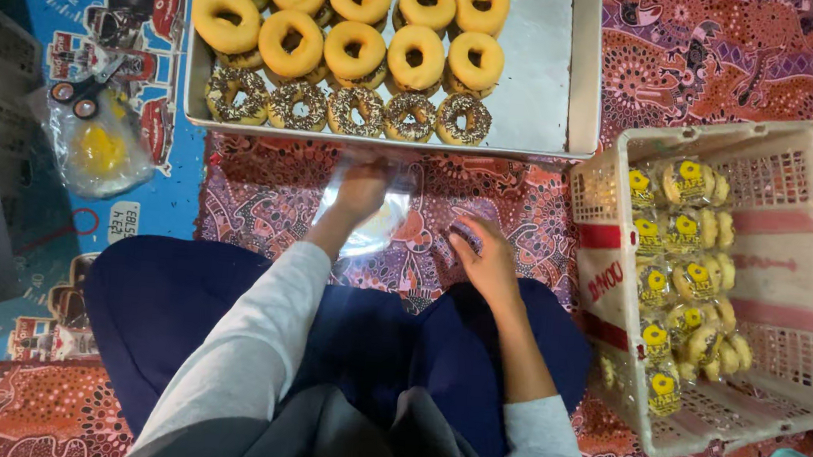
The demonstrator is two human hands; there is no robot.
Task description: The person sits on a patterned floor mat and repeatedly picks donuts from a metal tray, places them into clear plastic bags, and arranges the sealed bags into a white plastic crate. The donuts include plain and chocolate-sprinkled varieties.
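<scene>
Big patterned mat covers the floor, red & purple w/ swirly dots, soft cloth look. The person sits on it w/ legs crossed in dark blue pants, so everything is close by.

Next biggest: flat metal tray, shiny grey, just in front of the knees. It holds round donuts in neat rows, most w/ smooth yellow tops, the near row dark w/ bumpy sprinkles. Right part of the tray is bare.

On the right, a cream plastic basket w/ holey walls lies tipped on its side, mouth facing the person. Inside are bagged donuts, shiny wrap, yellow tops, stacked up.

Far left: a crinkly clear bag w/ something yellow in it, & scissors w/ red & black handles resting on it.

Small stuff: left hand reaches toward the tray & pinches a thin see-through plastic bag, which sits on the mat btw the tray & the knees. Right hand rests flat on the mat beside that bag, fingers loose, holding nothing.
</scene>
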